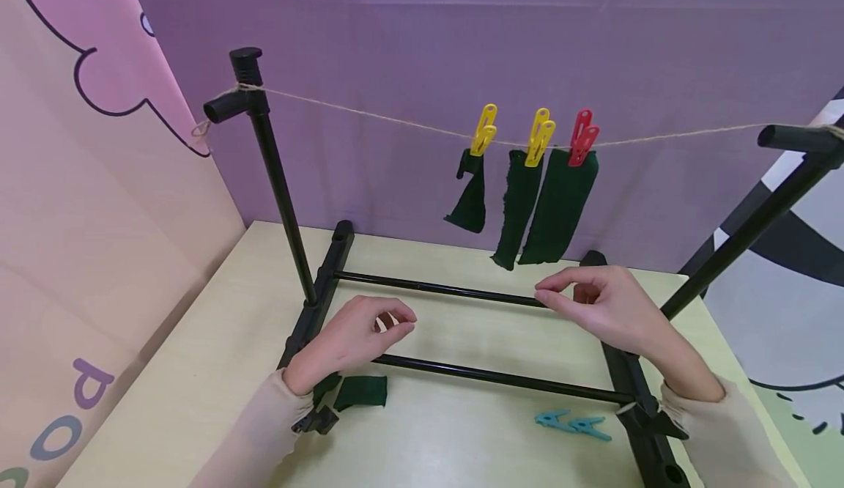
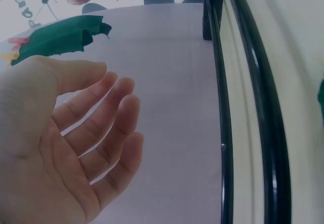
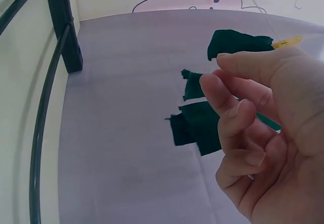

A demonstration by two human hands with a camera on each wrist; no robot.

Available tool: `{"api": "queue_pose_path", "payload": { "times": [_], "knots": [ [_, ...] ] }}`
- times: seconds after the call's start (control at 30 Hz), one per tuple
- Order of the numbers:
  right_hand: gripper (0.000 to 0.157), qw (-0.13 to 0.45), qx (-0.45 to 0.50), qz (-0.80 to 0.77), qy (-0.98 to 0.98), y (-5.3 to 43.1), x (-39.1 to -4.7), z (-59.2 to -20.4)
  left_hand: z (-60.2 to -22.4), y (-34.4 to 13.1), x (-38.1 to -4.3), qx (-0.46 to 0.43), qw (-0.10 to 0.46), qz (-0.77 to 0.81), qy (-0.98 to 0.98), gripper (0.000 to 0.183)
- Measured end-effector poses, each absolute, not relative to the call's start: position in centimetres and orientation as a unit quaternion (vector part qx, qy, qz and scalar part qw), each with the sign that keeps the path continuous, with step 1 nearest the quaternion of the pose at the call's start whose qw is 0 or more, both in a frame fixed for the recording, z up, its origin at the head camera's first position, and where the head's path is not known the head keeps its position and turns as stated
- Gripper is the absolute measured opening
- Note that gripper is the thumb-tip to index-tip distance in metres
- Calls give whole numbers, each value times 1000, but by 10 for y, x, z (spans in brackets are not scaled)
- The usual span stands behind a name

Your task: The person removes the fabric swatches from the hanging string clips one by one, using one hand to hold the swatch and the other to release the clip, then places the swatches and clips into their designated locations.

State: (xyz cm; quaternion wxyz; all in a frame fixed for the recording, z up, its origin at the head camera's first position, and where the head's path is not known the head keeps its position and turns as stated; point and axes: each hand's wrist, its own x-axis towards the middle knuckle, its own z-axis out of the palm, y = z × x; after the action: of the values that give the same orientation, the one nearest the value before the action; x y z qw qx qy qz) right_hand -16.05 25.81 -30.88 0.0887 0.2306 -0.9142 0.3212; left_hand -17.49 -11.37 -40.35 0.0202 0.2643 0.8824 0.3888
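My left hand [image 1: 359, 330] hovers over the left part of the black frame, its fingers loosely bent with nothing between them. On the other side my right hand [image 1: 603, 305], also holding nothing, hangs below the line with thumb and forefinger near each other. Three dark green cloth pieces hang from the string: a small one [image 1: 469, 195] and a narrow one [image 1: 519, 206] under yellow clothespins [image 1: 484, 130], and a wider one [image 1: 560, 202] under a red clothespin [image 1: 583, 138]. In the right wrist view, green cloth [image 3: 202, 127] shows behind my fingers.
The twine [image 1: 369, 113] runs between two black posts [image 1: 280, 180] of a rack with crossbars [image 1: 501, 379]. Green cloth [image 1: 361, 391] lies by my left wrist, partly hidden. Blue clothespins [image 1: 572, 424] lie on the pale table [image 1: 461, 444] at the front right. A purple backdrop stands behind.
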Motion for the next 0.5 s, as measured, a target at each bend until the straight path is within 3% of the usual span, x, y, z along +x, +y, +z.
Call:
{"api": "queue_pose_path", "payload": {
  "times": [0.5],
  "knots": [
    [10, 114, 242, 316, -910, 245, -165, -292, -389, -100, -179, 266, -6, 396, 879, 15]
  ]
}}
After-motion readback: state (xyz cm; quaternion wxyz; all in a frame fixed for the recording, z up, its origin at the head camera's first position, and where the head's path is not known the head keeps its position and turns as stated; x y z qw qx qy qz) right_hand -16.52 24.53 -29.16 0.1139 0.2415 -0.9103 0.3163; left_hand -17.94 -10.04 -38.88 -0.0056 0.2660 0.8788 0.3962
